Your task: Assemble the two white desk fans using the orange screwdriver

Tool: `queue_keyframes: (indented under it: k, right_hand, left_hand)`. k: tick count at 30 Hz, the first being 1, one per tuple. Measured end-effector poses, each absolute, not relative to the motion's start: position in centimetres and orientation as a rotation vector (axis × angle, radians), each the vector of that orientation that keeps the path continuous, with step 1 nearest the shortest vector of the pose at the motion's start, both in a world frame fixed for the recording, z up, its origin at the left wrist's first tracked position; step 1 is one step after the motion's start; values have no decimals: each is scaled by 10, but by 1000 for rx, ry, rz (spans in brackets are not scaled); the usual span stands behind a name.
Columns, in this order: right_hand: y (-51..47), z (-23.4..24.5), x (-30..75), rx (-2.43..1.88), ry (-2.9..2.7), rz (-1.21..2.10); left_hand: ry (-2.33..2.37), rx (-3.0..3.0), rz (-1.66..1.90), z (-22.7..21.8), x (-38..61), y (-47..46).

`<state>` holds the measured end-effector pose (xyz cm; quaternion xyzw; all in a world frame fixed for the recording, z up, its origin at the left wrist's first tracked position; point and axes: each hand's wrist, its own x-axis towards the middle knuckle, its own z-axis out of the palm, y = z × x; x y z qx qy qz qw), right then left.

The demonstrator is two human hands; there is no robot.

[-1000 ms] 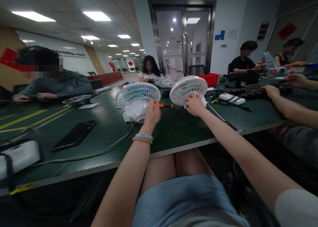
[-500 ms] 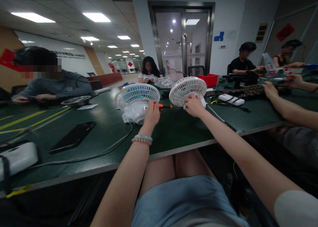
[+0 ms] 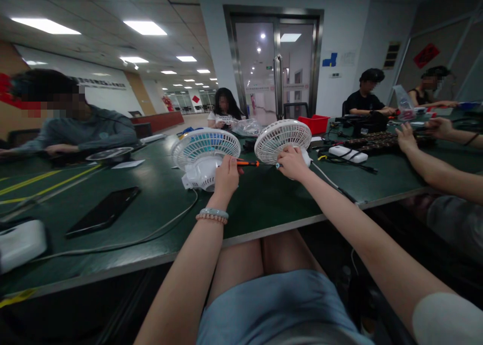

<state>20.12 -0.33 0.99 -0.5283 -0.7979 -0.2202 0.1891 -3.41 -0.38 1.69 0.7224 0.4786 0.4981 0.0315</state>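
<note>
Two small white fans stand side by side on the green table. My left hand (image 3: pixel 227 176) is closed on a screwdriver (image 3: pixel 248 163) with an orange and black handle, in front of the left fan (image 3: pixel 206 149). Its thin shaft points right toward my right hand (image 3: pixel 293 163). My right fingers are closed together at the back of the right fan (image 3: pixel 281 138), against its white housing. A small light-blue end (image 3: pixel 278 166) shows at my right fingertips, close to the screwdriver's tip; whether they touch I cannot tell. What else those fingers grip is hidden.
A black phone (image 3: pixel 103 211) lies left on the table (image 3: pixel 166 217), with a grey cable (image 3: pixel 151 232) in front. To the right are a white power strip (image 3: pixel 347 154), a red bin (image 3: pixel 314 124) and a neighbour's hands (image 3: pixel 407 138). Other people sit around the table.
The whole view has shifted slightly. Both hands keep nearly the same place at the fans, with the screwdriver still pointing right.
</note>
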Motion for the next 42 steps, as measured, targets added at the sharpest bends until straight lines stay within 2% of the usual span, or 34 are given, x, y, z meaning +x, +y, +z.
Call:
queue_keyframes:
  k: [13, 23, 35, 42]
  right_hand:
    - [-6, 11, 201, -1515, -2247, -614]
    - [-4, 10, 201, -1487, -2246, -606]
    - [-4, 10, 200, -1495, -2241, -607]
    - [-3, 10, 200, -1488, -2244, -593]
  left_hand:
    - [1582, 2273, 1574, 18, -33, -6]
    - [1281, 2043, 1520, 15, -35, -5]
    - [1502, 2247, 1573, 17, -35, -6]
    - [1270, 2062, 1522, 14, -37, -1]
